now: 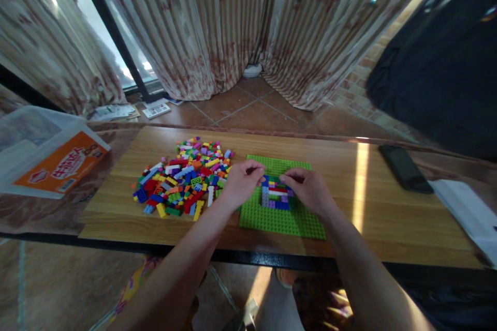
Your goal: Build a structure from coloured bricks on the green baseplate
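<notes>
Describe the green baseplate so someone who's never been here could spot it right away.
On the wooden tabletop, look between the loose brick pile and the dark phone. The green baseplate lies there, partly beneath the left hand and right hand. Unlike the pile's small pieces, it is one broad, flat, studded sheet.
</notes>
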A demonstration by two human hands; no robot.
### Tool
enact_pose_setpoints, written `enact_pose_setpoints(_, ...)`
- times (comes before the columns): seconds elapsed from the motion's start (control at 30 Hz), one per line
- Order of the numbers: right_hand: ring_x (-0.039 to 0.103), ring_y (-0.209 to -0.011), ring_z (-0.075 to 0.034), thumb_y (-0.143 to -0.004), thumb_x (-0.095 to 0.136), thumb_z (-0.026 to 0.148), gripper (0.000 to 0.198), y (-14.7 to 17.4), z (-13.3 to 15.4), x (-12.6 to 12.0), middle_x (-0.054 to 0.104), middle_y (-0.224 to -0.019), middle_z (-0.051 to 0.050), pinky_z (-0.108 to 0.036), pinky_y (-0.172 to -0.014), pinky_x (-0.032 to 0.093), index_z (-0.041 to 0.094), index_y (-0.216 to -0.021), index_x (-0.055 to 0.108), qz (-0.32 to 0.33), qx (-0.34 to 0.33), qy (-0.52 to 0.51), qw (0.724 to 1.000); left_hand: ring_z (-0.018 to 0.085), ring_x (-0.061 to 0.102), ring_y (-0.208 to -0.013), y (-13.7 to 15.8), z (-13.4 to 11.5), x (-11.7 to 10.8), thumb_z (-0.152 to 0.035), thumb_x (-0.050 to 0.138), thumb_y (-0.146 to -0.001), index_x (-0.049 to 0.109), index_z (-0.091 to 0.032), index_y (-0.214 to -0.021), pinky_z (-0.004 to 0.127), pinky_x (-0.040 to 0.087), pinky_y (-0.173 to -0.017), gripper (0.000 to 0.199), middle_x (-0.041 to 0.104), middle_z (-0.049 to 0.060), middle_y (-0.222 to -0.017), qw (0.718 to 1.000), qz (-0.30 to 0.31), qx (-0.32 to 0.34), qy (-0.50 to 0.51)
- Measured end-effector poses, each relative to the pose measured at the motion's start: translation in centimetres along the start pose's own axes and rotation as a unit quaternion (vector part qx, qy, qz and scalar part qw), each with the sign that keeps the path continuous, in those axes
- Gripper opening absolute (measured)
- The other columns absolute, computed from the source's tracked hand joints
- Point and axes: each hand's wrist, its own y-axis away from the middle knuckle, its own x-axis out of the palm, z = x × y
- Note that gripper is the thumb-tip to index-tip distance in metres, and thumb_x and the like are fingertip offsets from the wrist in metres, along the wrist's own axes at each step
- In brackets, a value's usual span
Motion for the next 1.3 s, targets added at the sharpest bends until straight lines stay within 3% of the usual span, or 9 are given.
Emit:
enact_pose_setpoints(0.17,0.059,-0.065,-0.017,-0.083,0.055,0.039,0.027,0.1,0.2,-0.5,0.068,-0.069,-0.003,-0.029,-0.063,0.041,0.017,-0.076,0.069,-0.101,-0.002,0.022,0.995,0.009,0.057,-0.054,-0.5,-1.2,-1.8,-0.018,0.061,-0.077,0.066,-0.014,-0.075,0.019,0.042,-0.050,0.006,0.061,-0.002,-0.059,0.998,-0.058,0.011,0.030)
enact_pose_setpoints(0.27,0.061,-0.071,-0.018,-0.085,0.055,0.035,0.023,0.2,1.3,0.1,0.069,-0.075,-0.004,-0.030,-0.068,0.044,0.017,-0.080,0.069,-0.129,-0.035,0.027,0.991,0.009,0.058,-0.056,-0.6,-1.9,-3.2,-0.019,0.063,-0.076,0.067,-0.014,-0.077,0.019,0.044,-0.052,0.007,0.063,-0.001,-0.062,0.994,-0.094,0.028,0.049)
enact_pose_setpoints(0.47,0.062,-0.086,-0.019,-0.091,0.051,0.025,0.021,0.9,3.7,3.2,0.069,-0.091,-0.006,-0.031,-0.080,0.045,0.018,-0.093,0.070,-0.056,-0.156,0.071,0.984,0.008,0.060,-0.060,-0.3,-2.7,-5.3,-0.023,0.071,-0.071,0.067,-0.013,-0.078,0.020,0.049,-0.060,0.014,0.067,0.001,-0.069,0.984,-0.135,0.051,0.104)
enact_pose_setpoints(0.6,0.058,-0.095,-0.023,-0.093,0.052,0.025,0.021,1.0,4.5,5.5,0.069,-0.098,-0.007,-0.035,-0.086,0.042,0.021,-0.100,0.071,-0.020,-0.210,0.167,0.963,0.007,0.059,-0.059,0.0,-2.8,-5.5,-0.021,0.070,-0.071,0.068,-0.012,-0.076,0.019,0.048,-0.059,0.011,0.065,0.000,-0.068,0.984,-0.136,0.052,0.102)
enact_pose_setpoints(0.77,0.055,-0.095,-0.026,-0.092,0.056,0.032,0.020,0.2,5.1,7.2,0.069,-0.099,-0.008,-0.038,-0.084,0.039,0.022,-0.099,0.072,-0.021,-0.187,0.244,0.952,0.008,0.060,-0.058,0.0,-2.7,-5.5,-0.019,0.068,-0.071,0.067,-0.012,-0.075,0.019,0.048,-0.058,0.008,0.066,0.000,-0.068,0.984,-0.134,0.040,0.107)
enact_pose_setpoints(0.93,0.057,-0.093,-0.025,-0.091,0.056,0.029,0.019,-0.4,5.4,7.5,0.069,-0.092,-0.007,-0.038,-0.083,0.039,0.022,-0.086,0.072,-0.012,-0.180,0.233,0.956,0.007,0.060,-0.058,-0.1,-2.7,-5.8,-0.018,0.068,-0.071,0.068,-0.012,-0.076,0.019,0.048,-0.058,0.007,0.066,0.000,-0.068,0.983,-0.139,0.031,0.114)
enact_pose_setpoints(1.03,0.062,-0.090,-0.023,-0.092,0.051,0.028,0.021,-0.3,5.2,6.5,0.071,-0.093,-0.008,-0.036,-0.083,0.043,0.020,-0.090,0.070,-0.025,-0.173,0.144,0.974,0.007,0.060,-0.057,0.0,-2.9,-6.0,-0.015,0.066,-0.073,0.067,-0.012,-0.075,0.018,0.047,-0.057,0.005,0.065,0.000,-0.067,0.983,-0.146,0.028,0.112)
enact_pose_setpoints(1.13,0.066,-0.078,-0.019,-0.090,0.052,0.031,0.021,0.1,4.9,4.7,0.073,-0.087,-0.006,-0.032,-0.075,0.048,0.019,-0.090,0.069,-0.046,-0.119,0.040,0.991,0.007,0.059,-0.057,0.0,-3.0,-6.1,-0.015,0.065,-0.074,0.067,-0.012,-0.075,0.018,0.046,-0.057,0.004,0.065,-0.001,-0.068,0.982,-0.146,0.032,0.113)
enact_pose_setpoints(1.3,0.067,-0.072,-0.018,-0.080,0.063,0.034,0.017,0.8,3.2,1.4,0.074,-0.080,-0.004,-0.030,-0.068,0.051,0.020,-0.082,0.071,-0.091,-0.048,-0.030,0.994,0.006,0.059,-0.056,0.0,-2.7,-5.9,-0.014,0.065,-0.074,0.066,-0.012,-0.074,0.018,0.046,-0.056,0.003,0.065,-0.001,-0.067,0.984,-0.137,0.035,0.108)
